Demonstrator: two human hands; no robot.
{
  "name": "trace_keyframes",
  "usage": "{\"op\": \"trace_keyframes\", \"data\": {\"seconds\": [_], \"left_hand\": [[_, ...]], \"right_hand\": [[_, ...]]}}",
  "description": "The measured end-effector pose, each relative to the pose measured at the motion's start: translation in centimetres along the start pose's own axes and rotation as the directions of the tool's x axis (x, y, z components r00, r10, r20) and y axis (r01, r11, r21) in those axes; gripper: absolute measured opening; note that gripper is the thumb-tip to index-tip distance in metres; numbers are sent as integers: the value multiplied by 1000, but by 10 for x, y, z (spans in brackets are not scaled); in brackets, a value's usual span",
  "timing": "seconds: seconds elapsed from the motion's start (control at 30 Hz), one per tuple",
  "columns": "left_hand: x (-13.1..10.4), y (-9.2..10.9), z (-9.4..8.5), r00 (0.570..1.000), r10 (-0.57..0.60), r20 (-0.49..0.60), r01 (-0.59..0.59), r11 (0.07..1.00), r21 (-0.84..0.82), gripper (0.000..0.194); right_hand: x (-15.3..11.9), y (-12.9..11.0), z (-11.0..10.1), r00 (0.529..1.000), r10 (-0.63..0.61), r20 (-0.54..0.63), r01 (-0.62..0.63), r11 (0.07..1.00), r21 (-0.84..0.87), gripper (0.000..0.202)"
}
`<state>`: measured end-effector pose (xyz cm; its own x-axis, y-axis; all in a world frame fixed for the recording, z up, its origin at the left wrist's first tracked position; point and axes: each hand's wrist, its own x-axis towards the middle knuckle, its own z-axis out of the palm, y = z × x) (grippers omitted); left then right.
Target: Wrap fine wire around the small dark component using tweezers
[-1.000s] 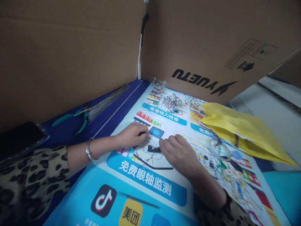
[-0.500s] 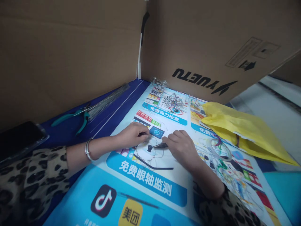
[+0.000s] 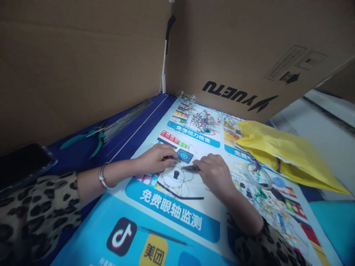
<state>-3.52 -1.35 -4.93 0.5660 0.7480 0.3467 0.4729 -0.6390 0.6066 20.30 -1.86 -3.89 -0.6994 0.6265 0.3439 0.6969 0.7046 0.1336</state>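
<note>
We see our left hand point(image 3: 156, 159) lying low on the printed poster point(image 3: 172, 218) that covers the table, its fingers drawn together and pinched on a thin wire point(image 3: 173, 181). Our right hand point(image 3: 216, 173) sits just beside it, closed around a small dark tool point(image 3: 191, 168) whose pointed tip faces the left hand's fingertips. The tool is slim, tapered and dark grey; whether it is a pair of fine pliers or a pick we cannot tell.

The wire is very fine and pale, almost see-through against the white part of the poster. It loops loosely in several rounded curls below and between the two hands, near the middle of the poster, over a printed black knob shape and a dark printed line. Where it ends we cannot make out.

Toward the far left edge of the table lie teal-handled pliers point(image 3: 83, 140) with a bundle of straight wires point(image 3: 124, 118) fanned out beside them. A dark phone point(image 3: 22, 162) rests at the left edge. A yellow bag point(image 3: 285, 151) lies along the right side, with a clear tape roll point(image 3: 256, 173) and a tangle of coloured wire pieces point(image 3: 271, 207) in front of it. Cardboard walls point(image 3: 83, 66) stand along the far edges, meeting at the far corner.
</note>
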Motion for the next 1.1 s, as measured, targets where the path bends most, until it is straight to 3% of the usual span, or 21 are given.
{"op": "trace_keyframes", "data": {"seconds": [0.17, 0.47, 0.7, 0.9, 1.0, 1.1], "left_hand": [[0, 6, -7, 992, 122, 21, -122, 992, -4, 25], [-4, 11, -6, 992, 124, 12, -123, 959, 257, 19], [-2, 9, -9, 1000, 7, -1, -6, 983, 185, 17], [-2, 15, -9, 1000, -4, 26, -1, 979, 206, 13], [-2, 19, -9, 1000, 1, 24, -7, 974, 228, 14], [-3, 23, -8, 1000, -10, 22, 4, 965, 261, 15]], "right_hand": [[0, 0, 0, 1000, 11, 13, -11, 1000, -4, 17], [-1, -6, 0, 999, 40, -10, -40, 999, -22, 18], [-11, -17, -2, 980, 197, -37, -194, 977, 84, 20], [-23, -25, -1, 914, 406, 22, -390, 861, 325, 39], [-29, -29, -3, 920, 391, 23, -371, 852, 370, 51], [-33, -33, -5, 963, 268, -26, -236, 887, 396, 52]]}}
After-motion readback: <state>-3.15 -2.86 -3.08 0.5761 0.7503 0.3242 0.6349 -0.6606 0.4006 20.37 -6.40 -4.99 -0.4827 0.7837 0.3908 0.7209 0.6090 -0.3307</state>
